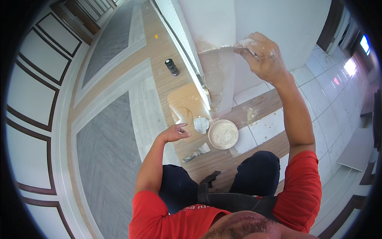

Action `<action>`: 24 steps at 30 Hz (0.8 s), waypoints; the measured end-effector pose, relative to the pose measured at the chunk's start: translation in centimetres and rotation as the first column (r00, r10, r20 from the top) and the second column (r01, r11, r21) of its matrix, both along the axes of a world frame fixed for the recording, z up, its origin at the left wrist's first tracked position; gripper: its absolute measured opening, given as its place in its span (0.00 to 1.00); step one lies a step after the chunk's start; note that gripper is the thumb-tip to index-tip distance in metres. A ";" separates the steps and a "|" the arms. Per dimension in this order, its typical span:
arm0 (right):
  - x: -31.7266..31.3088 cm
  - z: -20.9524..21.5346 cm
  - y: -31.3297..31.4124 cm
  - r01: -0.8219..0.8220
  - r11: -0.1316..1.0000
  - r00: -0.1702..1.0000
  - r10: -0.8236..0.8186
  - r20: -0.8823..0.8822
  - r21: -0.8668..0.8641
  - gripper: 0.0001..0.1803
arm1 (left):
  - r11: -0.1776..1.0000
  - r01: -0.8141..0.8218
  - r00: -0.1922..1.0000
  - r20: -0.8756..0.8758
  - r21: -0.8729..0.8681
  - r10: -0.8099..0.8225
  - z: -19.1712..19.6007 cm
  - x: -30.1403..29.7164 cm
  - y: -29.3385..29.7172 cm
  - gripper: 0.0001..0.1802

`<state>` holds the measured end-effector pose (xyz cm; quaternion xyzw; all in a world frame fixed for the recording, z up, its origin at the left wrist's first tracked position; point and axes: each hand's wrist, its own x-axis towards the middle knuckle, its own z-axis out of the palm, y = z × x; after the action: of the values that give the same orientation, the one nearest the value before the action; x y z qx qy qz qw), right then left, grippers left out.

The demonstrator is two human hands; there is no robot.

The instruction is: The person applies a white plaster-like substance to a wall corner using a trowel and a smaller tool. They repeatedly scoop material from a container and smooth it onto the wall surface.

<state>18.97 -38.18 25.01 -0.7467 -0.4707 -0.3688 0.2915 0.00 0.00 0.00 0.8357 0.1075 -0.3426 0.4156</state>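
My right hand (266, 57), dusted with white, is closed on a wide, thin scraper blade (223, 49). The blade's edge lies against the white wall (278, 24), over a greyish-pink smeared patch. Lower down, my left hand (175, 133) hangs over the tan board (184, 95) with its fingers apart and nothing in them. A round bowl (223, 134) of whitish putty or powder stands between my knees and the wall. Beside it lies a small white crumpled-looking piece (201, 125). A putty-smeared putty knife (196, 153) rests on the floor near my left knee.
A black spray can (172, 67) stands by the wall's end edge (199, 75). Powder spills (251, 115) mark the wood-look and white tile floor to the right. Grey herringbone flooring (107, 139) and panelled walls run along the left. A pale flat panel (355, 149) is at far right.
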 end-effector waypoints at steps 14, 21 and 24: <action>-1.5 -2.1 -2.7 0.126 0.974 0.892 -0.028 -0.451 0.188 0.09 | 1.000 -0.002 1.000 0.026 0.014 0.002 0.5 -0.6 0.6 0.60; 1.0 -9.8 -1.5 0.096 0.962 0.652 0.133 -0.746 0.255 0.16 | 1.000 0.006 1.000 0.017 0.005 -0.006 0.1 -0.5 0.3 0.59; 3.2 -11.1 -0.2 0.101 0.967 0.642 0.116 -0.758 0.234 0.17 | 1.000 0.009 1.000 0.025 0.009 -0.009 0.2 -0.4 0.1 0.60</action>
<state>22.17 -38.42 13.91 -0.7862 -0.2544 -0.0741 0.5582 -0.37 0.06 0.15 0.8423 0.0999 -0.3334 0.4115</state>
